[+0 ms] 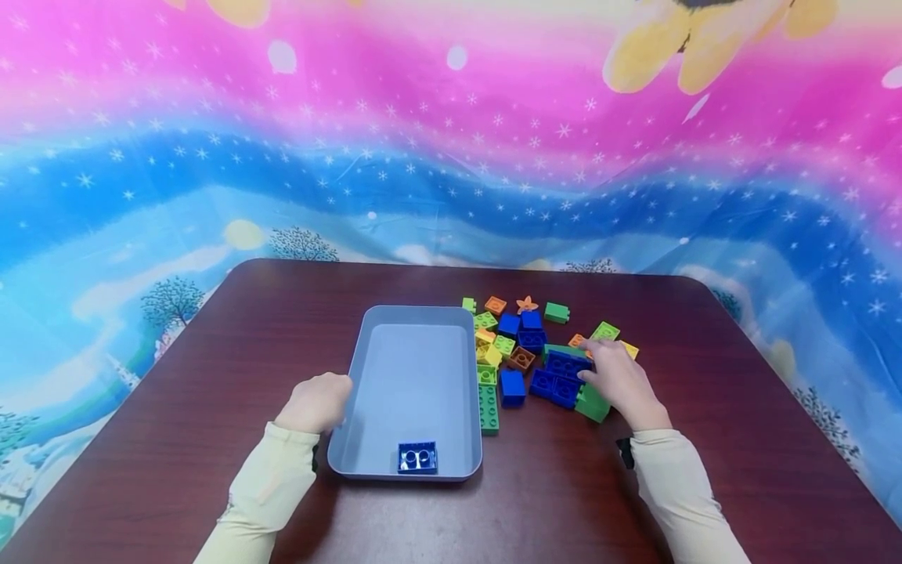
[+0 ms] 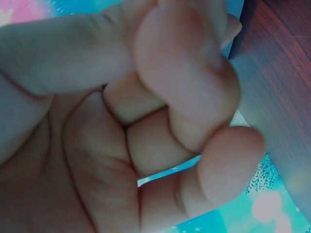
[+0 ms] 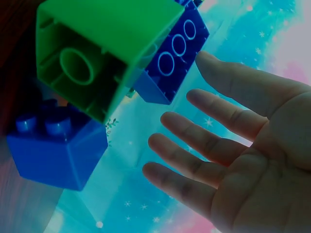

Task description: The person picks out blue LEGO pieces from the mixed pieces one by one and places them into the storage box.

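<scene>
My right hand reaches over the right part of a pile of toy building bricks, fingers spread. In the right wrist view its thumb tip comes right up to a long blue brick. Nearer that camera are a green brick, its hollow underside showing, and a studded blue brick. My left hand is beside the left rim of a grey tray, fingers loosely curled. The left wrist view shows nothing in its palm. An upturned dark blue brick lies inside the tray, near its front wall.
Bricks crowd along the tray's right side, among them a long green brick, a blue brick and a brown brick. An orange flower piece lies at the back. Behind the dark wooden table hangs a printed cloth.
</scene>
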The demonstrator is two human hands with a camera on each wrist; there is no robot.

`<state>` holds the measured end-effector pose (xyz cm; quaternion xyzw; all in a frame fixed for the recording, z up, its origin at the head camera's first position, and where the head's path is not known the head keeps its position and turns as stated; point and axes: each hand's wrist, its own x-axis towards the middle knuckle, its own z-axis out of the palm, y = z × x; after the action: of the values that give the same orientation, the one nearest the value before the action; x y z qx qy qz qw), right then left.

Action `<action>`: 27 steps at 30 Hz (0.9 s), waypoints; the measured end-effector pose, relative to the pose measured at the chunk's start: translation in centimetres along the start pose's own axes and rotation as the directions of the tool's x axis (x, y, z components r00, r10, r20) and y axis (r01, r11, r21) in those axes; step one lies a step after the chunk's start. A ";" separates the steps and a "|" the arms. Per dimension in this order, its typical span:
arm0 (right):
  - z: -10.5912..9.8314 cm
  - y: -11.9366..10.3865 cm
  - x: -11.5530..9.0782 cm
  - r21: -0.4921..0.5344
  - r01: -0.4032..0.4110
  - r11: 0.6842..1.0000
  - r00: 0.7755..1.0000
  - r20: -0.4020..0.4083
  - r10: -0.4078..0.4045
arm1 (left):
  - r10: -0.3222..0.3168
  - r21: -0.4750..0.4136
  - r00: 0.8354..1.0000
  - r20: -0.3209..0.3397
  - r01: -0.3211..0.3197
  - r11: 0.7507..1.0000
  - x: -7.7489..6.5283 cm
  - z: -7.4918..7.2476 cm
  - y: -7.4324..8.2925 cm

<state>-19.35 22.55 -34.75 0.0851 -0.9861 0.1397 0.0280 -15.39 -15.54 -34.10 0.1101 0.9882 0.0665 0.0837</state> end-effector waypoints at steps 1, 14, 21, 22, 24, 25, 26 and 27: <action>0.1 0.0 0.0 0.004 0.001 1.000 1.000 0.007 -0.001 | 0.001 -0.002 1.000 -0.002 -0.001 1.000 0.0 0.0 0.0; 0.4 -0.4 0.2 0.007 0.000 1.000 0.997 0.072 0.000 | -0.005 -0.003 1.000 -0.013 0.005 1.000 0.1 0.2 0.0; 0.8 0.0 0.4 0.000 0.022 1.000 0.997 0.073 -0.022 | 0.000 0.000 1.000 -0.008 0.000 1.000 0.0 0.1 0.1; 0.9 0.0 0.4 0.000 0.026 1.000 0.997 0.074 -0.026 | 0.000 -0.001 1.000 -0.007 0.000 1.000 0.0 0.1 0.1; 1.1 0.1 0.5 0.001 0.038 0.999 0.996 0.075 -0.038 | 0.004 -0.002 1.000 -0.007 -0.004 1.000 0.0 0.1 0.0; 1.2 0.1 0.6 0.003 0.041 0.999 0.996 0.078 -0.041 | 0.005 0.000 1.000 -0.008 -0.005 1.000 0.0 0.1 0.0; 1.3 0.1 0.6 0.002 0.043 0.999 0.996 0.080 -0.043 | 0.004 0.001 1.000 -0.009 -0.004 1.000 0.0 0.1 0.0; 1.4 0.2 0.7 0.000 0.049 0.999 0.996 0.077 -0.048 | 0.003 0.002 1.000 -0.010 -0.003 1.000 0.0 0.1 0.0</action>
<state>-20.07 22.20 -36.12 0.1144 -0.9842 0.1348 -0.0067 -15.35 -15.54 -34.23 0.1111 0.9885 0.0659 0.0788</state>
